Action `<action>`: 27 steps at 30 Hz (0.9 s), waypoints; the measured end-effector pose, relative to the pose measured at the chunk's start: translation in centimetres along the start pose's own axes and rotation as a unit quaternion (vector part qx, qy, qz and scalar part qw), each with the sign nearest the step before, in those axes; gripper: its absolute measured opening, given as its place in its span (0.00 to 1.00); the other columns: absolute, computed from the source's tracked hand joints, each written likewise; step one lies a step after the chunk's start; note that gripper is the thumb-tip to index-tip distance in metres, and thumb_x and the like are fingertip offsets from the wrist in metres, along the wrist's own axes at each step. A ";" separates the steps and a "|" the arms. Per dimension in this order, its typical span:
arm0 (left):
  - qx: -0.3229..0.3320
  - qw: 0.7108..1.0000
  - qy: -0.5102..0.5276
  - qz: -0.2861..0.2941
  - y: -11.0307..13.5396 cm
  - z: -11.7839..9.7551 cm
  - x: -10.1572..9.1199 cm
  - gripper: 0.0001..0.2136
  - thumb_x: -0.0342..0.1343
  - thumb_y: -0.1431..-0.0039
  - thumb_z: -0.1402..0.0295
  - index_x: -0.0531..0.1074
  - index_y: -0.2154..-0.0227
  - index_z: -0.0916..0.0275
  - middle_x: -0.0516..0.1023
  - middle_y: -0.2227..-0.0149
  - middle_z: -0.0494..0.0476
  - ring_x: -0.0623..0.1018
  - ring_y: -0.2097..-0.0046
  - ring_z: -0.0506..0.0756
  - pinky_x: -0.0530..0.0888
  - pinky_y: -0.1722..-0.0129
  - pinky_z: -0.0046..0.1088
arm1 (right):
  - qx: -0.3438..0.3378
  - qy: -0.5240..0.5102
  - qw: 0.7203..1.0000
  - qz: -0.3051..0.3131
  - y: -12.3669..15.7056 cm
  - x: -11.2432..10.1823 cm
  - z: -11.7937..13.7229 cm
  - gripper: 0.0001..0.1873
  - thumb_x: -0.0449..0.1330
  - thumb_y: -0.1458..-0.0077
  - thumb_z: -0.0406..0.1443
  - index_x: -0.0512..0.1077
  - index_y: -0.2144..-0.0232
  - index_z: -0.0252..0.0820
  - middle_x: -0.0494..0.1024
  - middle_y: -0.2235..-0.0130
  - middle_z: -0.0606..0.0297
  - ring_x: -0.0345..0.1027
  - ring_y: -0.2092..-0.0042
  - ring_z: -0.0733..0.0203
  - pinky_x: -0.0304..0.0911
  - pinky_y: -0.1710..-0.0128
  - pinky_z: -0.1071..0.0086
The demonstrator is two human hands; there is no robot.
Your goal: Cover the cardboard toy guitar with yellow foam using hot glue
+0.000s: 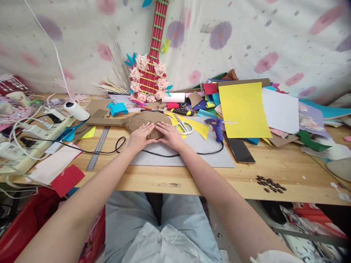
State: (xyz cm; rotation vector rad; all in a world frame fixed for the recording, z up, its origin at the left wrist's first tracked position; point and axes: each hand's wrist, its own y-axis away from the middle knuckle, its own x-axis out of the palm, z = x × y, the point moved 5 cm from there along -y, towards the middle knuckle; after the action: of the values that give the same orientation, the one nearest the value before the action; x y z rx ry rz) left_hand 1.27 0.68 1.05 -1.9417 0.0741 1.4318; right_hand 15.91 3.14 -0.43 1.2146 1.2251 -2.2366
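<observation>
A brown, lute-shaped cardboard instrument (137, 119) lies on its side across the work mat, its neck pointing left. Both palms rest flat on its rounded body. My left hand (143, 136) has its fingers stretched over the lower middle of the body. Close beside it, my right hand (168, 135) lies the same way, thumbs almost meeting. Just right of my right hand are white-handled scissors (184, 128) on yellow paper. A blue hot glue gun (216, 128) sits farther right, its black cord running below my hands.
A metal ruler (98, 149) and a power strip (35, 142) with tangled cables lie left. At the back stands a red, flower-trimmed paper guitar (152, 65). Yellow sheets (244, 109), a phone (239, 148) and dark seed-like pieces (271, 183) are on the right.
</observation>
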 end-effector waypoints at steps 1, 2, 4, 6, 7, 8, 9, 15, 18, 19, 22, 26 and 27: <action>-0.004 1.000 0.003 -0.001 -0.1 -0.2 0.1 0.29 0.57 0.48 0.56 0.64 0.44 0.63 0.68 0.44 0.62 0.66 0.41 0.58 0.61 0.39 0.39 | -0.003 0.003 1.000 0.008 -0.1 0.1 0.2 0.32 0.62 0.49 0.39 0.62 0.42 0.38 0.63 0.41 0.54 0.51 0.37 0.52 0.48 0.38 0.54; -0.010 1.000 0.007 -0.002 -0.3 -0.3 0.0 0.29 0.57 0.48 0.55 0.64 0.44 0.63 0.68 0.44 0.61 0.66 0.41 0.58 0.61 0.39 0.39 | -0.004 0.005 1.000 0.015 -0.1 0.2 0.3 0.32 0.62 0.49 0.39 0.62 0.42 0.38 0.63 0.41 0.54 0.51 0.37 0.52 0.48 0.38 0.54; -0.028 0.999 0.018 -0.008 -0.5 -0.1 -0.3 0.30 0.54 0.46 0.53 0.62 0.43 0.63 0.69 0.44 0.61 0.67 0.42 0.59 0.61 0.39 0.40 | -0.002 0.007 1.000 0.024 -0.2 0.3 0.3 0.30 0.61 0.48 0.38 0.62 0.42 0.39 0.64 0.41 0.55 0.52 0.37 0.52 0.48 0.38 0.54; -0.062 0.997 0.033 -0.024 -0.5 0.8 -1.0 0.29 0.47 0.42 0.52 0.60 0.41 0.62 0.68 0.44 0.58 0.66 0.41 0.58 0.61 0.40 0.40 | 0.008 0.006 1.000 0.018 -0.1 0.2 -0.2 0.29 0.60 0.46 0.38 0.63 0.43 0.41 0.64 0.41 0.56 0.52 0.38 0.53 0.49 0.39 0.54; -0.084 0.995 0.040 -0.034 -0.4 1.5 -1.4 0.27 0.43 0.39 0.52 0.59 0.41 0.60 0.68 0.43 0.57 0.64 0.40 0.58 0.60 0.40 0.41 | 0.013 0.005 1.000 0.014 0.0 0.1 -0.4 0.28 0.59 0.46 0.38 0.63 0.43 0.41 0.64 0.41 0.56 0.52 0.38 0.53 0.49 0.39 0.53; -0.102 0.993 0.047 -0.041 -0.3 2.2 -1.8 0.26 0.39 0.37 0.54 0.58 0.40 0.59 0.66 0.42 0.56 0.63 0.39 0.57 0.59 0.39 0.41 | 0.016 0.003 1.000 0.011 0.0 0.0 -0.6 0.28 0.59 0.46 0.38 0.63 0.43 0.42 0.64 0.41 0.56 0.53 0.38 0.53 0.49 0.39 0.53; -0.110 0.992 0.051 -0.040 -0.2 2.8 -2.2 0.25 0.37 0.37 0.54 0.57 0.40 0.58 0.65 0.41 0.56 0.61 0.38 0.57 0.58 0.39 0.41 | 0.017 0.000 1.000 0.011 0.1 0.0 -0.8 0.28 0.59 0.46 0.38 0.63 0.43 0.42 0.64 0.41 0.57 0.53 0.38 0.52 0.50 0.39 0.53; -0.008 0.997 -0.001 0.079 0.2 3.0 -1.5 0.39 0.54 0.49 0.48 0.52 0.38 0.60 0.52 0.35 0.61 0.49 0.34 0.61 0.49 0.37 0.47 | 0.014 -0.016 1.000 0.012 0.2 0.1 -1.0 0.29 0.61 0.48 0.36 0.63 0.43 0.44 0.65 0.42 0.57 0.53 0.38 0.52 0.51 0.40 0.52; 0.014 0.995 -0.005 0.094 0.1 2.7 -0.5 0.38 0.56 0.49 0.51 0.52 0.38 0.60 0.52 0.36 0.61 0.49 0.34 0.59 0.50 0.37 0.45 | 0.013 -0.020 1.000 0.016 0.3 0.2 -1.0 0.29 0.61 0.48 0.35 0.63 0.43 0.44 0.65 0.41 0.57 0.53 0.38 0.52 0.51 0.40 0.52; 0.019 0.995 -0.001 0.093 0.1 2.6 -0.2 0.37 0.56 0.48 0.52 0.53 0.38 0.61 0.53 0.36 0.62 0.50 0.34 0.59 0.51 0.37 0.44 | 0.013 -0.020 1.000 0.017 0.4 0.2 -1.1 0.29 0.61 0.48 0.35 0.63 0.43 0.44 0.65 0.41 0.58 0.53 0.38 0.52 0.51 0.40 0.52; 0.025 0.996 0.004 0.084 0.1 2.6 0.2 0.34 0.56 0.47 0.54 0.55 0.39 0.61 0.57 0.37 0.61 0.53 0.35 0.58 0.54 0.37 0.42 | 0.015 -0.017 1.000 0.020 0.5 0.2 -1.1 0.28 0.59 0.47 0.34 0.63 0.43 0.44 0.65 0.41 0.58 0.53 0.38 0.52 0.51 0.40 0.52; 0.020 0.997 -0.005 0.078 0.0 2.1 0.1 0.33 0.54 0.46 0.54 0.56 0.40 0.62 0.58 0.38 0.61 0.54 0.35 0.57 0.56 0.38 0.40 | 0.011 0.003 1.000 0.012 0.3 0.2 -0.7 0.32 0.61 0.48 0.40 0.62 0.42 0.40 0.62 0.40 0.55 0.51 0.37 0.50 0.49 0.39 0.53; 0.017 0.997 -0.007 0.079 0.0 1.9 0.1 0.32 0.54 0.45 0.54 0.56 0.40 0.63 0.58 0.38 0.61 0.54 0.35 0.57 0.56 0.38 0.40 | 0.010 0.008 1.000 0.010 0.3 0.2 -0.5 0.34 0.62 0.49 0.42 0.61 0.41 0.40 0.61 0.39 0.54 0.50 0.37 0.50 0.48 0.39 0.52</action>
State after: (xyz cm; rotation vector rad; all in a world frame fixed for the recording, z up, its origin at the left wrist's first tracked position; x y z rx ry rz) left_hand -0.23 1.80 0.73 -1.9329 0.2479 1.5354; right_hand 16.23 3.42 -0.89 1.2496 1.1926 -2.2345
